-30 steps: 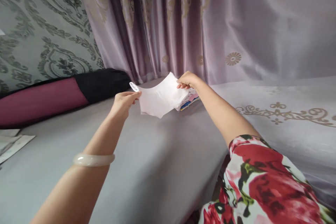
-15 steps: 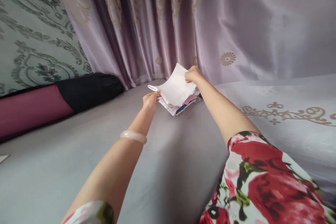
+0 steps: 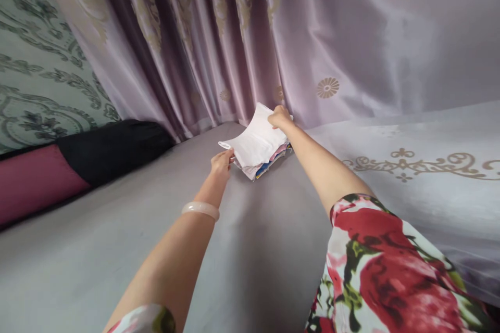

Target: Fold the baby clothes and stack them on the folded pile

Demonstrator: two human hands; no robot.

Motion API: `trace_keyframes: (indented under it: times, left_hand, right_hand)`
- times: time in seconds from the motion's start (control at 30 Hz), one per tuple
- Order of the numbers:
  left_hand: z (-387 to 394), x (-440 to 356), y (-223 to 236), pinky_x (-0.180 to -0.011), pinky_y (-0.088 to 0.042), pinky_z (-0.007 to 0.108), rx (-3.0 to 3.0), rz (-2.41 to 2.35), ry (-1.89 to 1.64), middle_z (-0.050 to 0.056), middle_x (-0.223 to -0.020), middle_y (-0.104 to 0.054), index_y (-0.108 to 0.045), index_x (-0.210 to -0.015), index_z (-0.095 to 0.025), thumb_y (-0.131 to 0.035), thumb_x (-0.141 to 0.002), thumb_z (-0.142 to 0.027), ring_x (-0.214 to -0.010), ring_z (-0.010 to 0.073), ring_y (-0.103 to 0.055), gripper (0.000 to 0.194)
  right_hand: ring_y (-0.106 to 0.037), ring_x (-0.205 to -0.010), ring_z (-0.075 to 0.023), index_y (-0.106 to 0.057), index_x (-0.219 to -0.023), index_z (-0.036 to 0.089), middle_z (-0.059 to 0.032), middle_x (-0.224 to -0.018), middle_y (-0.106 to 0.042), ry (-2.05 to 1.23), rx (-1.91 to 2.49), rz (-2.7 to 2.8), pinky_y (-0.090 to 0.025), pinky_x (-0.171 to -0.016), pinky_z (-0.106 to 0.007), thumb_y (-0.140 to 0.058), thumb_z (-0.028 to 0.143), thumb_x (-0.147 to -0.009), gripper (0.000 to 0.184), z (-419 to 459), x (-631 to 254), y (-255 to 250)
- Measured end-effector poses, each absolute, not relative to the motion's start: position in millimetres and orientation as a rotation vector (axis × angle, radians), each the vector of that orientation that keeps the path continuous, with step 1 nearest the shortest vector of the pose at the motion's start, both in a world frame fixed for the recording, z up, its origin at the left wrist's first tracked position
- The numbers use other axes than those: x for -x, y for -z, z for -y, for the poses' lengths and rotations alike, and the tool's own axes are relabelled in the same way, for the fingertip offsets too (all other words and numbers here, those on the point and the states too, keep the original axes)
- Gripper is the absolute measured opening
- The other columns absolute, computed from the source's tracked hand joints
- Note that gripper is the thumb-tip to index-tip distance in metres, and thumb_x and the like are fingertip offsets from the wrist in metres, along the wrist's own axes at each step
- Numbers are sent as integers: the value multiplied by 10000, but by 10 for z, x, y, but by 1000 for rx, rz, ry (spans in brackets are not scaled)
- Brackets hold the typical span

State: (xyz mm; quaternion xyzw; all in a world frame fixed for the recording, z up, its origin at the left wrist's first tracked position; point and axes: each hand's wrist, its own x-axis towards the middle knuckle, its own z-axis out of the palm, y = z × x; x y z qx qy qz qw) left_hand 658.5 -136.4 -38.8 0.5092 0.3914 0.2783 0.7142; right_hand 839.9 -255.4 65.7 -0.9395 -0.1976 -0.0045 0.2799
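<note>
A folded white cloth [image 3: 258,138] lies on top of a stack of folded cloths [image 3: 267,166], whose blue, pink and patterned edges show underneath. My left hand [image 3: 222,161] pinches the white cloth near its left corner. On the opposite side, my right hand [image 3: 279,116] grips the cloth's right edge, its fingers curled round it. Between the two hands the white cloth sags slightly, with its left and far corners raised. The lower layers of the stack are partly hidden beneath it.
The stack rests on a grey bed sheet [image 3: 156,250] with a gold scroll pattern [image 3: 402,164] at right. Purple curtains [image 3: 250,62] hang close behind. A black and maroon bolster [image 3: 113,151] lies along the patterned wall [image 3: 42,73] at left.
The white cloth has come down a little closer onto the stack, with both hands still holding it. The camera view has shifted slightly.
</note>
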Motion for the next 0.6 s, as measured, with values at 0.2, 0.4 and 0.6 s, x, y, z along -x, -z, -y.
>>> trace_keyframes:
  times: [0.2,0.4,0.6]
  left_hand:
    - [1334,-6540,540,-459,-280,206,-1145,-879,-565,-6,-637,-611,-617,-637,-132,-862,-521,-303,-502,62,-492,321]
    - [1362,-6537,654,-417,-277,199,-1126,-871,-504,2,-592,-604,-605,-626,-133,-839,-543,-270,-466,74,-501,283]
    - [1499,-6557,637,-400,-281,192,-1122,-799,-437,-15,-521,-559,-564,-595,-149,-875,-509,-280,-441,85,-511,349]
  right_hand:
    - [-675,-1054,-278,-665,-1102,69,-182,-1015,-711,98,2553,512,-540,-897,-376,-588,86,-826,288,2533,-8334,-493]
    - [-625,-1166,-301,-546,-1252,41,-226,-1175,-666,133,2557,463,-509,-923,-353,-557,83,-832,422,2477,-8280,-278]
    - [-639,-1142,-299,-507,-1251,41,-220,-1173,-662,145,2549,423,-515,-903,-359,-541,106,-851,407,2420,-8286,-158]
